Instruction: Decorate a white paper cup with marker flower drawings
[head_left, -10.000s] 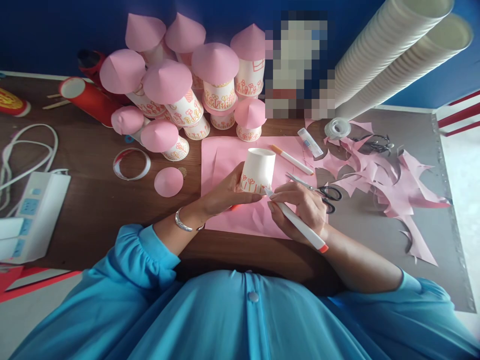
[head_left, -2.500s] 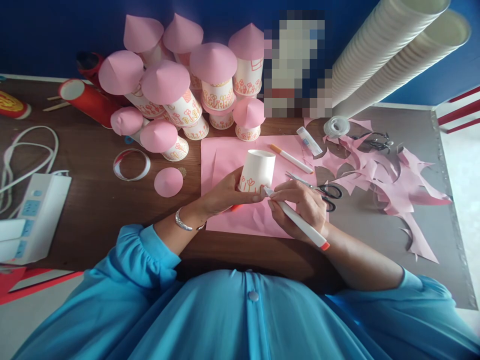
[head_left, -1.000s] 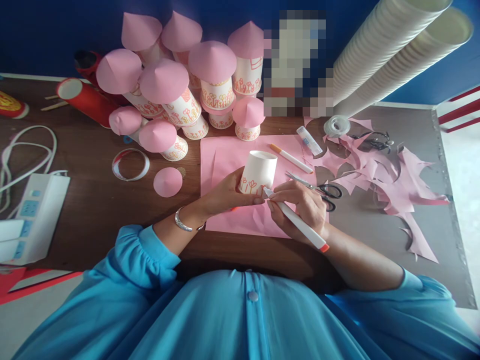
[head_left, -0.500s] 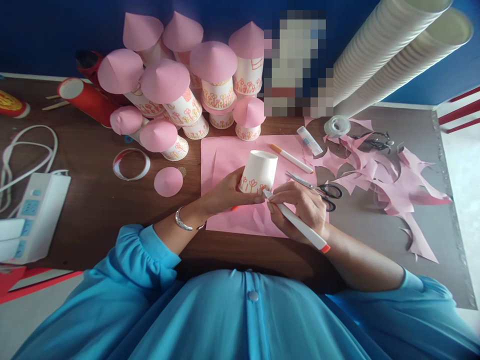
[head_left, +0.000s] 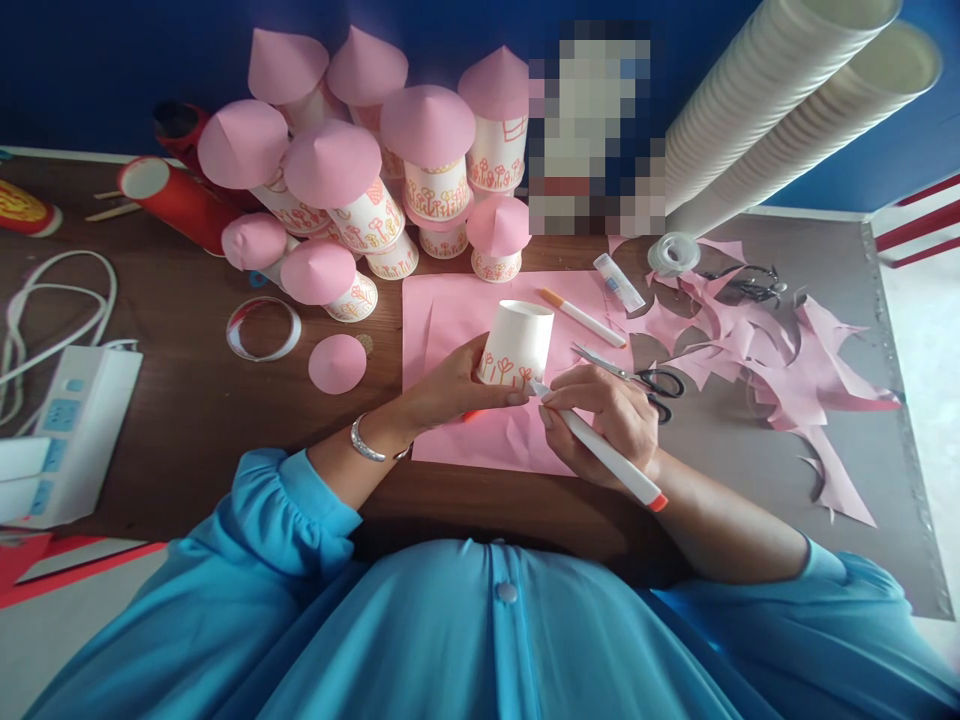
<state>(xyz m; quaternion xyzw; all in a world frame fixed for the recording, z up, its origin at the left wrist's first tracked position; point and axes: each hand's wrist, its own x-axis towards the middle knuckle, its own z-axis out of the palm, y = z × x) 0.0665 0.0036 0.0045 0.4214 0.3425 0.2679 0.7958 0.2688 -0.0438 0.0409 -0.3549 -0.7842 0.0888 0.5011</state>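
A white paper cup (head_left: 521, 335) is gripped in my left hand (head_left: 465, 385), its wider opening visible at the top. Red flowers are drawn around its lower part. My right hand (head_left: 604, 420) is closed around a white marker (head_left: 619, 465) with a red end, and the tip meets the cup near its bottom edge. Beneath both hands lies pink paper (head_left: 442, 420). An orange-capped marker (head_left: 583, 317) and scissors (head_left: 634, 375) with black handles rest close to my right hand. The cup's far side and my left fingers behind it are hidden.
Several decorated cups with pink cone tops (head_left: 334, 165) stand at the back. Tall stacks of paper cups (head_left: 757, 110) lean at the back right. Pink scraps (head_left: 795, 370), a tape roll (head_left: 673, 254) and a glue stick (head_left: 619, 283) lie rightward; a power strip (head_left: 86, 430) sits left.
My right hand and the marker have shifted very slightly to the right and down along the cup's lower edge. My left hand still holds the cup in nearly the same place.
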